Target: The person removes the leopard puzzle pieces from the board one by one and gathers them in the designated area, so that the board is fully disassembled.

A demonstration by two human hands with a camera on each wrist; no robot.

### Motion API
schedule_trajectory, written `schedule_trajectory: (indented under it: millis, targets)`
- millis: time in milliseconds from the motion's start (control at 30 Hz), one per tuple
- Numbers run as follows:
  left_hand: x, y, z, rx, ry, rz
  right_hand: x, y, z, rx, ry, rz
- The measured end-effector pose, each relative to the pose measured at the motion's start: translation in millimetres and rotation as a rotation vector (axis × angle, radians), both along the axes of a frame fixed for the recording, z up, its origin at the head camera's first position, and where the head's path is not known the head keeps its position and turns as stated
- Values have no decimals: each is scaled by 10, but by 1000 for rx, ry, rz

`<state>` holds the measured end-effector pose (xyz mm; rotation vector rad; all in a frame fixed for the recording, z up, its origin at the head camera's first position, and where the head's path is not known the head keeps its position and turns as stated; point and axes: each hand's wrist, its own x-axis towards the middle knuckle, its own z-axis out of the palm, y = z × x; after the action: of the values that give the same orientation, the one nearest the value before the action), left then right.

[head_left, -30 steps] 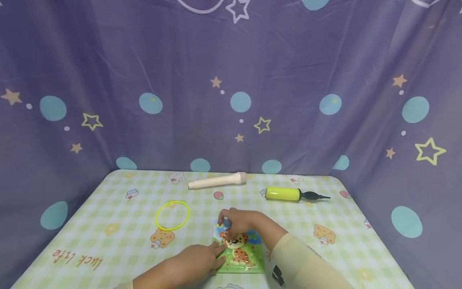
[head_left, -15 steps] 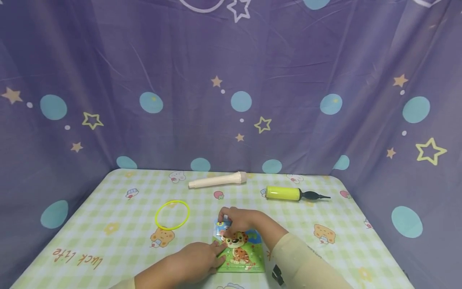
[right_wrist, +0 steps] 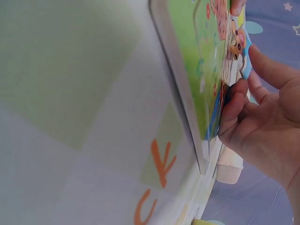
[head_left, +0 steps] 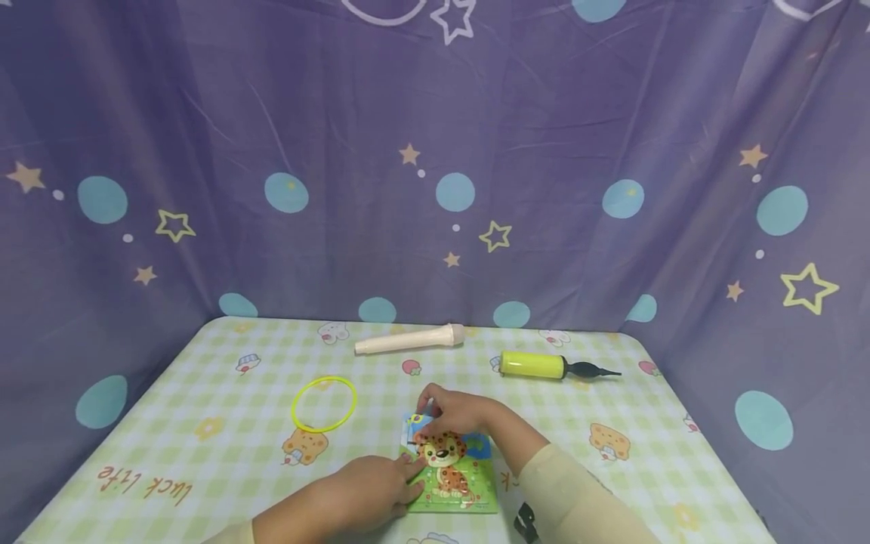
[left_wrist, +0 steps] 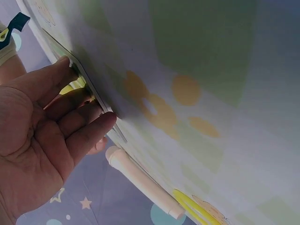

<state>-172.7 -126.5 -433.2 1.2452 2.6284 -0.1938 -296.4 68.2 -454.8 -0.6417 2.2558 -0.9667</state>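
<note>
A small jigsaw puzzle board (head_left: pixel 476 495) with a spotted leopard cub on green and blue lies flat near the table's front. At its far left corner, my right hand (head_left: pixel 461 413) pinches a blue puzzle piece (head_left: pixel 416 425) between thumb and fingers. A thin dark gap shows along that piece's near side. In the right wrist view the piece (right_wrist: pixel 247 63) stands tilted above the board. My left hand (head_left: pixel 370 489) rests at the board's left side, its fingertips on the edge. From the left wrist, those fingers (left_wrist: pixel 98 126) look extended against the rim of the board.
A yellow ring (head_left: pixel 354 400) lies to the left, beyond my left hand. At the back is a cream toy microphone (head_left: pixel 408 341). A yellow hand pump (head_left: pixel 533 365) with a black nozzle lies back right. A purple curtain (head_left: pixel 544 151) surrounds the checked tabletop (head_left: pixel 224 408).
My right hand's fingers have shifted slightly to the right at the corner, and more of the blue puzzle piece shows. My left hand has stayed on the board's edge.
</note>
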Motion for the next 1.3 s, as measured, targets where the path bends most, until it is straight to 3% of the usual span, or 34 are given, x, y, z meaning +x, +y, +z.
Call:
schedule_trajectory:
  millis: [233,433,633,867,1300]
  targets:
    - [-12,12,9,-5,3,-18,-4,25,-11,-2,31,-30]
    - [-21,25,1,-5,13,-28,-79,219,6,-184,-45,-42]
    - [-12,55,13,-29,41,-33,-201,537,130,-272,-5,-89]
    - [2,54,39,1,45,-4,-267,967,246,-209,19,-140]
    - [-3,45,1,-29,71,-3,-189,1332,88,-41,-102,-187]
